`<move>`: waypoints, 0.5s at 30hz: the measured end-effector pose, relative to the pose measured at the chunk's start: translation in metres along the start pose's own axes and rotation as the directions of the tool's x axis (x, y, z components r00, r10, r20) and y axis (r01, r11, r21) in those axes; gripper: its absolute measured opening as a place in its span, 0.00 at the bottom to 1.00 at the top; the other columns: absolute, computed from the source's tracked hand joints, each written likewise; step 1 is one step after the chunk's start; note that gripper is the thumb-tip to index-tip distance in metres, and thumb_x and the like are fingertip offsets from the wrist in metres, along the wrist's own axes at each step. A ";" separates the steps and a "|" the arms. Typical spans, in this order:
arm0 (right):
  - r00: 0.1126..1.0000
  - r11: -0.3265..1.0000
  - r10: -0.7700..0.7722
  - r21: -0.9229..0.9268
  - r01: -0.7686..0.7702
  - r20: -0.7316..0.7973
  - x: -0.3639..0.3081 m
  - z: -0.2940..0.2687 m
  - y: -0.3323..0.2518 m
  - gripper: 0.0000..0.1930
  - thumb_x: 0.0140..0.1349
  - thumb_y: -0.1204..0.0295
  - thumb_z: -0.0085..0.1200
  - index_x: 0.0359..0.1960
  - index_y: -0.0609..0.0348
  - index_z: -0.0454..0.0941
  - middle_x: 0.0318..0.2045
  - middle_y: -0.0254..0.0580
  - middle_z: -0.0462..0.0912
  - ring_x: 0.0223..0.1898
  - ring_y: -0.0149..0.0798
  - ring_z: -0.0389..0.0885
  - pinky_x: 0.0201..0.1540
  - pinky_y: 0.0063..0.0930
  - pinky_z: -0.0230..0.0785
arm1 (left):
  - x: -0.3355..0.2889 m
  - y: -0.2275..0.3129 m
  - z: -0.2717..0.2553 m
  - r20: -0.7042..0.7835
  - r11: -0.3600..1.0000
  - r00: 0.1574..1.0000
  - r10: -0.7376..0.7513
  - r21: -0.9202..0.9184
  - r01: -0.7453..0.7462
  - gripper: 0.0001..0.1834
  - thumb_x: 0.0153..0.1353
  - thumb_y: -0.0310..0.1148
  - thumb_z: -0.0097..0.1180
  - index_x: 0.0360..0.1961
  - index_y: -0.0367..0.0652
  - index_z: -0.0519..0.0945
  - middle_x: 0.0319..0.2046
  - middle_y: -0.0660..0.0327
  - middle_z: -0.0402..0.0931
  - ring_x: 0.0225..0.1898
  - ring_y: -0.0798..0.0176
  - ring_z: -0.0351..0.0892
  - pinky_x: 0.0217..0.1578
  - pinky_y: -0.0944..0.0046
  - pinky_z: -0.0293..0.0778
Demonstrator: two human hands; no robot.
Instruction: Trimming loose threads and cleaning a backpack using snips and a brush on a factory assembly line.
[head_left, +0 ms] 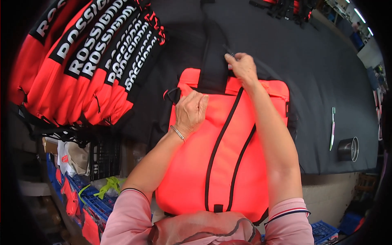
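Observation:
A bright coral backpack (192, 163) with black trim lines lies on the dark table in front of me, its bottom against my body. A wide black strap (213, 69) runs away from its top across the table. My left hand (190, 112) is closed, its fingers curled on the coral fabric near the bag's upper left corner, beside a small black loop (173, 96). Over the top edge, my right hand (243, 67) pinches the dark material along the strap's right side. The fingertips partly hide what they grip. My right forearm covers part of the bag's right side.
A row of stacked coral and black bags (81, 81) stands at the left. A toothbrush (332, 128) and a metal cup (348, 149) sit on the table's right. More black straps (288, 10) lie at the far edge. Blue crates (100, 202) are below left.

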State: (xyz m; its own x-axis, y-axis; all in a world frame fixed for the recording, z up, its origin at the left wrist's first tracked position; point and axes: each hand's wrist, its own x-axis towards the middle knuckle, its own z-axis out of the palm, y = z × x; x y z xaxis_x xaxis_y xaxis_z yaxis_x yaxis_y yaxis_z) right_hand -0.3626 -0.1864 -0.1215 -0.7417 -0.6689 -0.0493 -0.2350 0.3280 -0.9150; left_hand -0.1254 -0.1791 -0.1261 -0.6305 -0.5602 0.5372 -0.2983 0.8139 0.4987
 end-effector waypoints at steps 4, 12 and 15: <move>0.999 0.960 -0.028 0.280 0.016 0.039 -0.005 0.021 -0.020 0.24 0.57 0.60 0.63 0.46 0.71 0.80 0.34 0.44 0.83 0.38 0.36 0.80 0.45 0.31 0.71 | 0.002 -0.006 -0.006 -0.124 0.956 0.979 -0.161 -0.265 0.123 0.15 0.73 0.34 0.44 0.35 0.35 0.78 0.31 0.57 0.76 0.30 0.62 0.79 0.29 0.65 0.78; 0.920 0.896 -0.378 0.292 0.335 0.103 -0.123 -0.015 -0.064 0.10 0.64 0.69 0.55 0.34 0.66 0.75 0.22 0.24 0.64 0.26 0.22 0.59 0.29 0.21 0.54 | 0.091 -0.022 -0.057 0.094 0.307 0.779 -0.620 -0.885 0.351 0.32 0.70 0.52 0.48 0.58 0.30 0.70 0.57 0.51 0.71 0.50 0.59 0.77 0.50 0.61 0.76; 0.932 0.939 -0.287 0.258 0.228 0.220 -0.161 -0.017 -0.062 0.14 0.65 0.74 0.57 0.52 0.58 0.81 0.24 0.23 0.70 0.26 0.20 0.64 0.30 0.18 0.59 | 0.147 -0.034 -0.081 0.192 0.147 0.870 -0.455 -0.947 0.286 0.34 0.67 0.54 0.53 0.55 0.28 0.71 0.59 0.47 0.69 0.51 0.55 0.77 0.51 0.57 0.76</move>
State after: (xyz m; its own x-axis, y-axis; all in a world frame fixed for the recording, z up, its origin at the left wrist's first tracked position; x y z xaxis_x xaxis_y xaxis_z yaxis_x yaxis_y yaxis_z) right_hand -0.2397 -0.0876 -0.0499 -0.4857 -0.8646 0.1285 -0.2278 -0.0167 -0.9736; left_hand -0.1500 -0.3015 -0.0094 -0.5500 -0.8279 0.1100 0.4544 -0.1861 0.8712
